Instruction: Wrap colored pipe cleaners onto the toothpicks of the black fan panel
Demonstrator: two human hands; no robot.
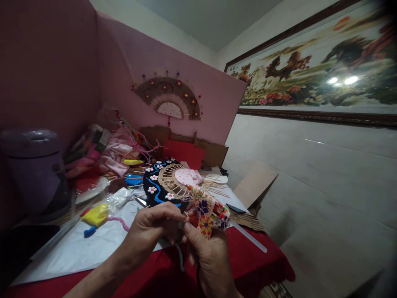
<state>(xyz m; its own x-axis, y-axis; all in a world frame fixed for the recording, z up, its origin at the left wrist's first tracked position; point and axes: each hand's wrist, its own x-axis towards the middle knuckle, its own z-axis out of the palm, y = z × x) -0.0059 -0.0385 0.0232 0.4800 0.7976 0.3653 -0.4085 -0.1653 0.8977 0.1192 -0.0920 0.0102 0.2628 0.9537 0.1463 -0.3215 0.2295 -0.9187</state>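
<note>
My left hand [155, 223] and my right hand [209, 252] meet above the front of the table, thumbs and fingertips pinched close together. What they pinch is too small and dark to make out. A thin grey-green strand [180, 257] hangs below the fingertips. Just beyond my right hand is a floral-patterned piece [206, 213] with orange and purple flowers; whether the hand touches it I cannot tell. Past my hands lies a black fan-shaped craft [151, 182] with white clay flowers, blue wavy lines, thin sticks and a pink dotted half-round centre [186, 176].
Yellow clay [95, 215] and blue clay lie on white paper [71, 248] at left. A purple bin [34, 178] stands far left, beside piled cloth and pipe cleaners. A finished fan [167, 93] is on the pink board. A translucent strip [249, 238] lies right on the red tablecloth.
</note>
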